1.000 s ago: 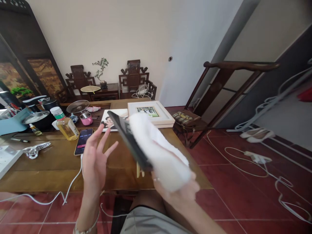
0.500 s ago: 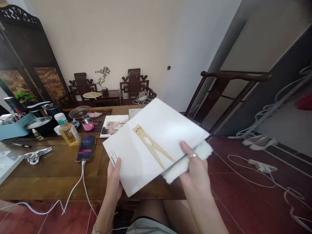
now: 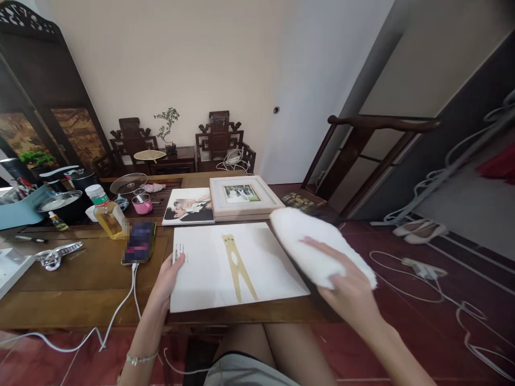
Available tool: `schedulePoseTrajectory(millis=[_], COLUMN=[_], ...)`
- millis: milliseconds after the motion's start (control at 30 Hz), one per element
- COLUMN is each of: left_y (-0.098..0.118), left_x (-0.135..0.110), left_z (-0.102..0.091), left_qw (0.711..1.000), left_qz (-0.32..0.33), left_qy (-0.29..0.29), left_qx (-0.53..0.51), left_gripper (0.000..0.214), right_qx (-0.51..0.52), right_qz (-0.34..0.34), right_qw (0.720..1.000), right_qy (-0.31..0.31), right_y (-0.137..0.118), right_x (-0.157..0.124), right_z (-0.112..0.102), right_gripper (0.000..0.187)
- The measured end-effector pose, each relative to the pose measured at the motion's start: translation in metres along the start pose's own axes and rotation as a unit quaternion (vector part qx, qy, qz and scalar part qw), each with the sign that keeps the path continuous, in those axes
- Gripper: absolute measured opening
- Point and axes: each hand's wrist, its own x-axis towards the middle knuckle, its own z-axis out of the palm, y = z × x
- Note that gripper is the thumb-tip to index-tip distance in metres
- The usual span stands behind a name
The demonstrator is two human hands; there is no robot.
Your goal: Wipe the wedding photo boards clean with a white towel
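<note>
A white book-like panel (image 3: 205, 273), with a long-legged tan cat figure and a small barcode on its face, lies low over the table's front edge. My left hand (image 3: 168, 279) grips its left edge, thumb on top. To the right, my right hand (image 3: 341, 279) is closed on a fluffy white cloth (image 3: 309, 236), held apart from the panel's right side. Behind the panel are a photo book (image 3: 189, 209) with people on its cover and a pale wooden picture frame (image 3: 246, 210) with a small photo.
On the wooden table (image 3: 92, 289) at left are a phone (image 3: 139, 244) with white cables, a bottle of yellow liquid (image 3: 108, 214), a pink mug (image 3: 142, 203), a silver clip-like object (image 3: 58, 256) and a black pot (image 3: 66, 206). A wooden chair (image 3: 356, 145) stands at right.
The panel has come down from a tilted, raised position to lie nearly flat. My right hand has moved off it to the right with the cloth, uncovering the picture frame.
</note>
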Motion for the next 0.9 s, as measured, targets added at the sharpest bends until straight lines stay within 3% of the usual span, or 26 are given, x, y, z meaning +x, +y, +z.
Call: schedulePoseTrajectory(millis=[100, 167, 367, 467, 667, 900], left_y=[-0.006, -0.009, -0.007, -0.005, -0.006, -0.021], left_x=[0.007, 0.013, 0.022, 0.022, 0.022, 0.020], left_z=[0.002, 0.001, -0.005, -0.007, -0.007, 0.000], left_qw=[1.000, 1.000, 0.999, 0.990, 0.902, 0.842], left_qz=[0.004, 0.001, 0.004, 0.051, 0.225, 0.259], left_qy=[-0.009, -0.005, -0.031, -0.023, 0.071, 0.121], left_qx=[0.005, 0.012, 0.042, 0.130, 0.362, 0.457], left_gripper=[0.029, 0.030, 0.033, 0.039, 0.054, 0.067], right_qx=[-0.030, -0.057, -0.075, -0.074, -0.068, -0.084], right_qz=[-0.222, -0.263, -0.271, -0.257, -0.250, -0.256], right_qw=[0.962, 0.944, 0.928, 0.931, 0.938, 0.934], right_qy=[-0.158, -0.192, -0.245, -0.247, -0.232, -0.236], right_y=[0.005, 0.004, -0.001, -0.003, -0.005, -0.003], right_x=[-0.005, -0.008, -0.013, -0.015, -0.019, -0.021], right_z=[0.010, 0.019, 0.037, 0.041, 0.047, 0.048], right_gripper=[0.026, 0.028, 0.031, 0.028, 0.024, 0.023])
